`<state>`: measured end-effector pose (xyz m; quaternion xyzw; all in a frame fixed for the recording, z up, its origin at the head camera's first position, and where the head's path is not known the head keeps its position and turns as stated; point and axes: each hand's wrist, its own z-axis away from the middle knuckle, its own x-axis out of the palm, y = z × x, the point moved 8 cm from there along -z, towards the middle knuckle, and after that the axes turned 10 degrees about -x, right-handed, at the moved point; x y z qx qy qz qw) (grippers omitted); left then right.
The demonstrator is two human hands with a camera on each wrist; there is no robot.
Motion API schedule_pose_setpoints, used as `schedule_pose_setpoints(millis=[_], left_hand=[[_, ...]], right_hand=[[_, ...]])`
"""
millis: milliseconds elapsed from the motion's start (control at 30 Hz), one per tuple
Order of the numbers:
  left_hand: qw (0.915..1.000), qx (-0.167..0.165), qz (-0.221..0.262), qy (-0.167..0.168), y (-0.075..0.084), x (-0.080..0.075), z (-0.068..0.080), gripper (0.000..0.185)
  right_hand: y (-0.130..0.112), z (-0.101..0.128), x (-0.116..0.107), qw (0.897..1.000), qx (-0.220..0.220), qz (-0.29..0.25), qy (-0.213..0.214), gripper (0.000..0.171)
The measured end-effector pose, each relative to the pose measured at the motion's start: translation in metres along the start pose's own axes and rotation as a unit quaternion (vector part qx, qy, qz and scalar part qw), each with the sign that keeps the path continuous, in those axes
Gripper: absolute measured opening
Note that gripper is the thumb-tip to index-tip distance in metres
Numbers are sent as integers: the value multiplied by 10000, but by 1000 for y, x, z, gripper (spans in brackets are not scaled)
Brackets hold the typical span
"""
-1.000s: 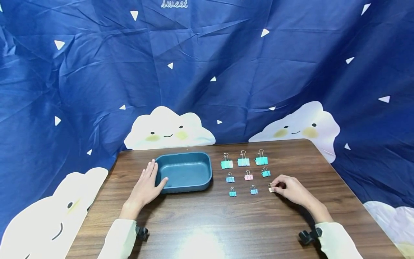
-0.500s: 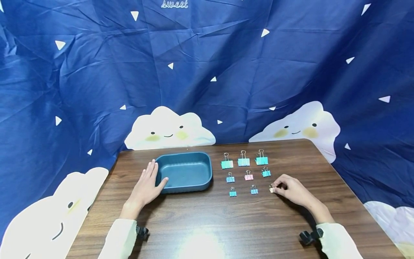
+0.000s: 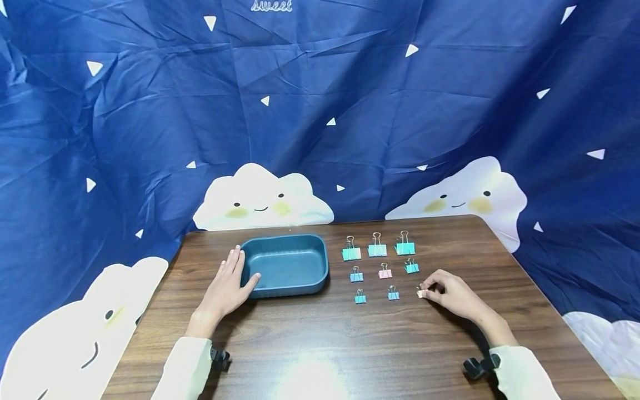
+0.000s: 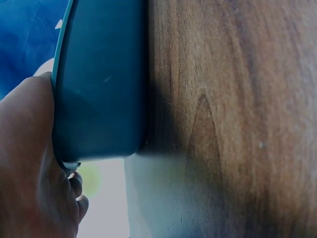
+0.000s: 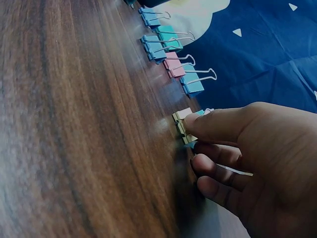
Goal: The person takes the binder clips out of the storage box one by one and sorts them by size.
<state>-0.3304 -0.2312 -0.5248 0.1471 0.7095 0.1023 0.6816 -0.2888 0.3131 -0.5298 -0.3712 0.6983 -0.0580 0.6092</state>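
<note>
Right hand (image 3: 452, 295) at lower right, fingers (image 5: 213, 124) pinching the beige clip (image 3: 421, 293) on the bench (image 3: 320, 344), bare wood below. Left hand (image 3: 225, 289) flat, fingers straight against the tray (image 3: 285, 264) wall.

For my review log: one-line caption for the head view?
Right hand pinches a beige clip; left hand touches the blue tray.
</note>
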Motion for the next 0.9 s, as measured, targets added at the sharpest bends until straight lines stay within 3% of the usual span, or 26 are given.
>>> schedule_pose_setpoints(millis=[333,633,700,800,900], left_hand=[[9995,-48,291,-118,-1,1,-1,94],[9958,-130,897,-158,-2,0,1,87],[9955,-14,942,104,1,-5,2,81],[9917,312,851,907,10,-19,3,68],[9759,635,727,1958,25,-39,7,42]], right_hand=[[2,0,-4,10000,48,-23,30,10],[7,1,-13,9969,406,-679,-59,7],[5,-1,-18,9974,403,-601,-11,7],[-4,-7,-30,9993,238,-245,171,7],[-18,-17,-40,9993,-11,123,355,7]])
